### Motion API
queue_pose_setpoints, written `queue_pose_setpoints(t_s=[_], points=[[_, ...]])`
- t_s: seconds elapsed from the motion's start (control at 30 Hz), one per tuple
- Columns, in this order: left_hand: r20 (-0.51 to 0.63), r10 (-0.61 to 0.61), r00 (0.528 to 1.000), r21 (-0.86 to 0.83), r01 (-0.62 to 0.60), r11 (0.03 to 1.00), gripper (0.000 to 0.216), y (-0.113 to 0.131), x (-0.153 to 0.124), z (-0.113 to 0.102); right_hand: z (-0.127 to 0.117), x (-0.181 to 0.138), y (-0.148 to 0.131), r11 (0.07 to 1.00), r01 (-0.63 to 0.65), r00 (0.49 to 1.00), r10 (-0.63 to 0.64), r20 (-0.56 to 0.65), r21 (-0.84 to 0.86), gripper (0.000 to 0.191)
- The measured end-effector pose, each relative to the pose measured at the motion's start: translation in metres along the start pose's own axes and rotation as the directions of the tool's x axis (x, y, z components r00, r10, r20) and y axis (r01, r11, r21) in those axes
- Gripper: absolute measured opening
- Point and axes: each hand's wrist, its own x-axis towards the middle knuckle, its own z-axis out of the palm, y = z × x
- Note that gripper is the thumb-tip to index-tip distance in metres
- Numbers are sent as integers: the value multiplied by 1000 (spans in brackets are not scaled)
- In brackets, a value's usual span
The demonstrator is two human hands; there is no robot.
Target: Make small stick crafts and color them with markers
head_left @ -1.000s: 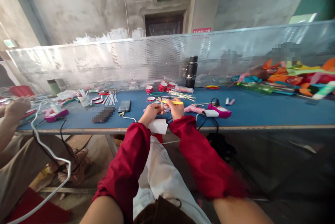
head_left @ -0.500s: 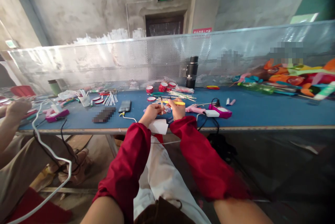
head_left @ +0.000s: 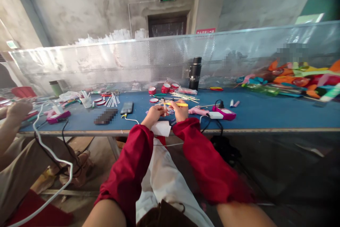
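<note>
My left hand (head_left: 155,114) is closed, with a thin pale stick (head_left: 164,108) upright between the fingertips. A slim yellow pen-like tool (head_left: 182,105) is pinched in my right hand (head_left: 180,111), pointing toward the stick. Both hands are close together above the front of the blue table. Under my left wrist, a white sheet (head_left: 161,128) sticks out over the table edge. Small purple scraps (head_left: 170,111) lie around my fingers. A pink glue gun (head_left: 196,110) rests just right of my right hand.
Behind my hands are red-patterned rolls (head_left: 165,88), thin wooden sticks (head_left: 186,96) and a black thermos (head_left: 195,73). A purple power box (head_left: 225,113) with cables stands to the right. Two phones (head_left: 126,107) lie left. A co-worker's hand (head_left: 18,109) shows at far left.
</note>
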Motion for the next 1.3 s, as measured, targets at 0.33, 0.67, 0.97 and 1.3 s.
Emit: queue_pose_setpoints(t_s=[0.33,0.67,0.97,1.3], points=[[-7,13,1000,10,-13,1000,40,1,-1,-1,0,0,-3,1000,-12,1000,11,-21,-21,40],[-13,13,1000,4,-13,1000,46,4,-4,1,1,0,-1,1000,-11,1000,11,-12,-13,42],[-7,24,1000,16,-24,1000,48,4,-4,1,0,0,-3,1000,-11,1000,11,-6,-21,39],[7,33,999,25,-33,999,48,0,0,0,0,0,-4,999,-25,999,26,26,-20,40]])
